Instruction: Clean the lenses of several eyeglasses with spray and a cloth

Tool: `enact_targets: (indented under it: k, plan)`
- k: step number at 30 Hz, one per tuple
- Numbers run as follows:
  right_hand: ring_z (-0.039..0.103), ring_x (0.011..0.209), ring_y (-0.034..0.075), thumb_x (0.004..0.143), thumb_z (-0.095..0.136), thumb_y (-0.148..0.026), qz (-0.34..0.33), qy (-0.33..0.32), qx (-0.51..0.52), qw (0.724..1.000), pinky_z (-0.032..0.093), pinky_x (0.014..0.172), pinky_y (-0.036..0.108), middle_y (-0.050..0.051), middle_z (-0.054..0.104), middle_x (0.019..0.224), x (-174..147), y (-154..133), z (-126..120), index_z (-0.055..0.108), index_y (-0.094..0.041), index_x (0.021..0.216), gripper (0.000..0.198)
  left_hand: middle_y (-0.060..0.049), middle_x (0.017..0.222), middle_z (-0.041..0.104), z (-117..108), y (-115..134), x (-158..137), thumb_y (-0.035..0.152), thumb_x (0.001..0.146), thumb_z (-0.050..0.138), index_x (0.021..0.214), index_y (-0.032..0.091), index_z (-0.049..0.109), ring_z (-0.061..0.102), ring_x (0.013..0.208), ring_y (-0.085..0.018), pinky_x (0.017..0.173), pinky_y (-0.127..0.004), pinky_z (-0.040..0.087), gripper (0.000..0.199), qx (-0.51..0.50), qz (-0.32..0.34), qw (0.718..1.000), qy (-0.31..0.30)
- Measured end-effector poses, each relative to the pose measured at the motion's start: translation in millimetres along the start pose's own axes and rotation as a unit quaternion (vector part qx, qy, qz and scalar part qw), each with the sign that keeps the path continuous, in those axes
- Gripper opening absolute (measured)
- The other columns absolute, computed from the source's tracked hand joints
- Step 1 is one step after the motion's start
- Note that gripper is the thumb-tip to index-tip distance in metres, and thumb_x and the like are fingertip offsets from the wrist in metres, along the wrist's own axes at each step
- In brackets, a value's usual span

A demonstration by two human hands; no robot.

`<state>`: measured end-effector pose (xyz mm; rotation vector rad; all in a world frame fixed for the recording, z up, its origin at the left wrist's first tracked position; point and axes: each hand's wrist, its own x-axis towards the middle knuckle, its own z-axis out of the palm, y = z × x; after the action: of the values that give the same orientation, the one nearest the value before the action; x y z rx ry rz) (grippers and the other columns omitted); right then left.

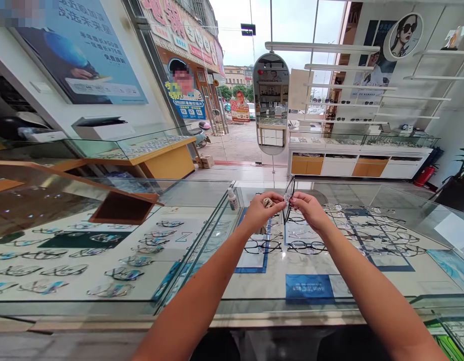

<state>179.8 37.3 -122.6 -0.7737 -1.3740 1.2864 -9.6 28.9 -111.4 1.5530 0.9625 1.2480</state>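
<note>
A pair of dark-framed eyeglasses (pixel 289 212) is held up on edge between my two hands, above a glass display counter. My left hand (pixel 259 214) pinches the glasses near their middle, and a beige, crumpled cloth (pixel 268 202) is bunched in the same hand. From the other side, the fingertips of my right hand (pixel 310 208) are closed on the frame. A small white spray bottle (pixel 232 199) stands on the glass to the left of my left hand.
Under the glass counter (pixel 254 307) lie several rows of eyeglasses (pixel 307 246) and a blue printed card (pixel 310 288). A wooden-edged mirror or panel (pixel 122 206) leans at left. Beyond stand an oval mirror (pixel 272 105) and white display cabinets (pixel 337 164).
</note>
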Motion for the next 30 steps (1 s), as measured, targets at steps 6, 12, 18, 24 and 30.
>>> enact_targets:
  k: [6, 12, 18, 24, 30]
  plan:
    - [0.05, 0.074, 0.015, 0.069, 0.081, -0.042, 0.003, 0.0, 0.004, 1.0, 0.036, 0.076, 0.032, -0.003, 0.064, 0.072, -0.5, -3.5, -0.2, 0.068, -0.022, 0.069, 0.023, 0.005, 0.059, 0.053, 0.0, -0.9, 0.3, 0.05, 0.067, 0.084, 0.082, 0.017, 0.073, 0.04, 0.054, -0.008, 0.052, -0.024, 0.03, 0.038, -0.01, 0.001, 1.0, -0.006]
    - [0.048, 0.068, 0.012, 0.063, 0.088, -0.038, 0.047, -0.003, 0.081, 0.996, 0.034, 0.067, 0.029, -0.002, 0.066, 0.073, -0.8, -8.0, -5.4, 0.066, -0.022, 0.066, 0.028, -0.001, 0.071, 0.065, -6.8, -5.6, 4.0, 0.052, 0.072, 0.082, 0.082, 0.016, 0.071, 0.043, 0.057, -0.009, 0.052, -0.023, 0.031, 0.039, -0.041, -0.015, 0.999, -0.01]
    - [0.051, 0.068, 0.012, 0.06, 0.094, -0.04, 0.051, -0.009, 0.101, 0.994, 0.038, 0.067, 0.029, -0.001, 0.07, 0.079, -1.3, -9.7, -6.9, 0.068, -0.022, 0.068, 0.033, 0.0, 0.07, 0.063, -3.7, 1.0, -1.3, 0.051, 0.073, 0.081, 0.084, 0.017, 0.071, 0.044, 0.057, -0.009, 0.052, -0.023, 0.033, 0.037, 0.015, -0.029, 0.996, -0.079]
    - [0.049, 0.066, 0.011, 0.061, 0.096, -0.042, 0.047, -0.002, 0.1, 0.994, 0.04, 0.067, 0.029, -0.001, 0.074, 0.083, -0.7, -5.1, -5.3, 0.068, -0.022, 0.072, 0.036, 0.002, 0.066, 0.058, 1.8, 5.5, -3.2, 0.051, 0.068, 0.082, 0.08, 0.017, 0.068, 0.044, 0.056, -0.009, 0.054, -0.024, 0.034, 0.038, 0.047, -0.041, 0.994, -0.086]
    - [0.051, 0.068, 0.012, 0.063, 0.093, -0.042, 0.041, -0.004, 0.072, 0.997, 0.04, 0.07, 0.03, 0.0, 0.074, 0.078, 0.0, -3.0, -3.9, 0.068, -0.022, 0.071, 0.033, 0.002, 0.072, 0.06, 0.9, 1.7, -2.1, 0.045, 0.071, 0.074, 0.079, 0.019, 0.067, 0.049, 0.064, -0.013, 0.062, -0.027, 0.039, 0.029, 0.09, -0.004, 0.995, -0.043]
